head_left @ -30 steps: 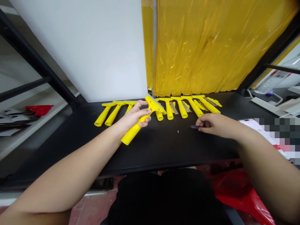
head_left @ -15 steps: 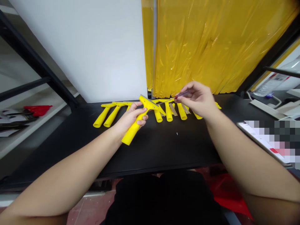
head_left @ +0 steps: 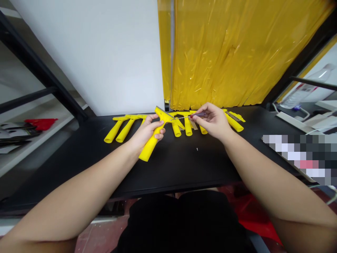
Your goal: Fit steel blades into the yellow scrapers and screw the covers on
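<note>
In the head view, the left hand [head_left: 147,131] is wrapped around the neck of a yellow scraper [head_left: 147,149], thumb on top, just above the tabletop [head_left: 168,175]. The scraper is tilted, its tube end toward the person and its head away, with a grey strip along the head's far edge. The right hand [head_left: 216,121] pinches the dark handle of a screwdriver [head_left: 199,115] between thumb and fingers. Its thin shaft points left to a screw [head_left: 170,119] on the near end of the head; whether the tip is seated, I cannot tell. The two hands are apart from each other.

Behind them, more yellow scrapers [head_left: 112,131] lie in a row along the back of the tabletop, some partly hidden by the hands. A tiny pale piece [head_left: 197,149] lies in front of the row. At the back stand a white panel [head_left: 105,52] and a yellow sheet [head_left: 223,52]. A clear bottle [head_left: 302,91] leans at the far right.
</note>
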`<action>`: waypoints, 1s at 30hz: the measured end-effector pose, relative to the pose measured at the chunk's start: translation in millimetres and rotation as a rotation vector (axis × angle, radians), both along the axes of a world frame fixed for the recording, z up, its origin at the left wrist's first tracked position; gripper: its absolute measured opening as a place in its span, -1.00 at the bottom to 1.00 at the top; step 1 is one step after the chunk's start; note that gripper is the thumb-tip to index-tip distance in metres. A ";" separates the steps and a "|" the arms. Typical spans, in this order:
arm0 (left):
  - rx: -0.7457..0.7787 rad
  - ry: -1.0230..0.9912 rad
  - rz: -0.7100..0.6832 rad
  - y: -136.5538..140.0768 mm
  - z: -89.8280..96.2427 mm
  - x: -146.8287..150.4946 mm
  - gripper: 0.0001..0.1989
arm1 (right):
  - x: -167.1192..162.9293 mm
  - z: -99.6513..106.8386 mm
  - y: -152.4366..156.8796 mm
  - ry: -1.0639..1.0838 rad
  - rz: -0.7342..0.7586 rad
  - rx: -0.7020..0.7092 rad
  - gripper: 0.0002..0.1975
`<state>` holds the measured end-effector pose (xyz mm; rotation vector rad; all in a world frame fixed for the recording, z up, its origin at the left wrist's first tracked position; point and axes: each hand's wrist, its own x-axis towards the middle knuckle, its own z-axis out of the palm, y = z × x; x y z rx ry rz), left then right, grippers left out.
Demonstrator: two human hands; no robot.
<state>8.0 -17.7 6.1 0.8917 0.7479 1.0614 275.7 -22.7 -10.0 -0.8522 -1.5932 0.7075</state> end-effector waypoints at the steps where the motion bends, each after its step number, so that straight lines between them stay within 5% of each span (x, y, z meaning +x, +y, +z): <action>1: -0.004 0.008 -0.001 0.5 -0.2 -0.1 -0.58 | 0.0 -0.7 0.6 0.001 0.004 0.003 -0.73; 17: 0.003 0.027 0.016 1.1 -3.7 0.7 -0.53 | 0.0 -6.6 2.0 -0.035 0.029 0.051 -0.77; 26: 0.042 0.073 0.038 1.5 -5.9 1.2 -0.53 | -3.7 -1.0 -5.4 -0.344 -0.043 0.285 -0.92; 30: 0.129 0.138 0.044 0.5 -6.8 1.5 -0.53 | -6.3 -0.9 -7.0 -0.409 -0.136 0.274 -0.93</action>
